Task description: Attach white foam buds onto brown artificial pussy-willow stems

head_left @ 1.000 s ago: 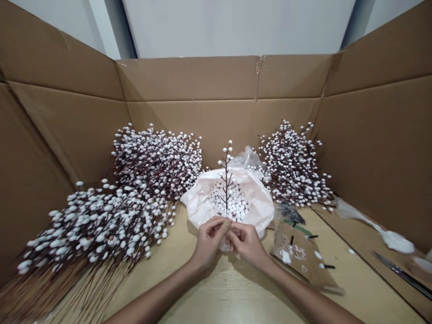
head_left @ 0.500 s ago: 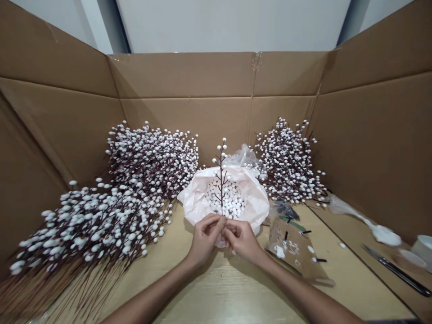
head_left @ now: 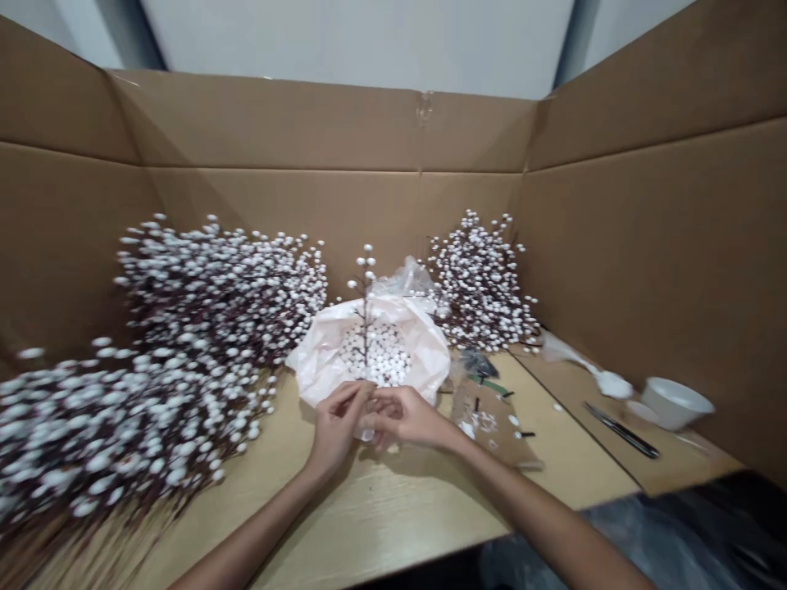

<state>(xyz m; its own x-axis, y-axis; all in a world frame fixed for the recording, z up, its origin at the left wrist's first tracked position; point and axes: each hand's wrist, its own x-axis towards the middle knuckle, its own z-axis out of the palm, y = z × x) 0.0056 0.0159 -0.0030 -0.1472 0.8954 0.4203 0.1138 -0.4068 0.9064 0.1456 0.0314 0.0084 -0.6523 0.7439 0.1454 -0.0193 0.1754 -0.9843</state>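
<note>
An artificial berry stem (head_left: 365, 328), dark and twiggy with several white berries at its tip, stands upright in front of me. My left hand (head_left: 337, 419) pinches its lower end. Close against it, my right hand (head_left: 402, 416) has its fingers curled together by the stem's base; what they hold is hidden and slightly blurred. Just beyond both hands lies an open pale plastic bag (head_left: 316, 348) holding loose white berries (head_left: 387, 356).
Large heaps of white-berry stems (head_left: 221, 287) fill the left, with another bunch (head_left: 483, 283) at back right. A stained cardboard piece (head_left: 501, 434), a craft knife (head_left: 624, 430), a white spoon (head_left: 611, 383) and a white bowl (head_left: 680, 403) lie rightward. Cardboard walls (head_left: 344, 197) enclose the table.
The view has swung to the right, bringing the bowl and the table's front edge into sight. The stem stays upright at my hands; my right fingers have shifted slightly around its base.
</note>
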